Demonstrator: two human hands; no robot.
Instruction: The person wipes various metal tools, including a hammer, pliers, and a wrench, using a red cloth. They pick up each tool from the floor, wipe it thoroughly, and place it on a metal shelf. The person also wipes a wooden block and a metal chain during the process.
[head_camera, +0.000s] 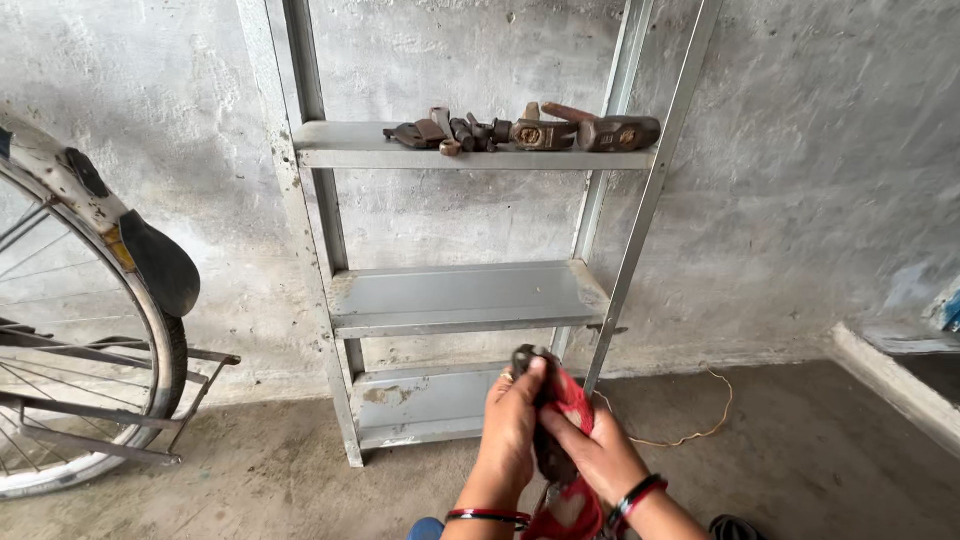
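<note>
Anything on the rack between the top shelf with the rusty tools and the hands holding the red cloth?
Head view: only the middle shelf, and it is bare. The rusty tools sit above it; the left hand and right hand hold the red cloth below.

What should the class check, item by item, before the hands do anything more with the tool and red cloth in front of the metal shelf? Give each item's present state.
1. Left hand grips the dark tool: ok.
2. Right hand holds the red cloth against the tool: ok.
3. Middle shelf of the metal rack has bare room: ok.
4. Rusty tools on the top shelf lie away from its front edge: cannot tell.
5. Yellow cord on the floor lies apart from the hands: ok.
6. Bicycle wheel stands apart from the rack: ok.
</note>
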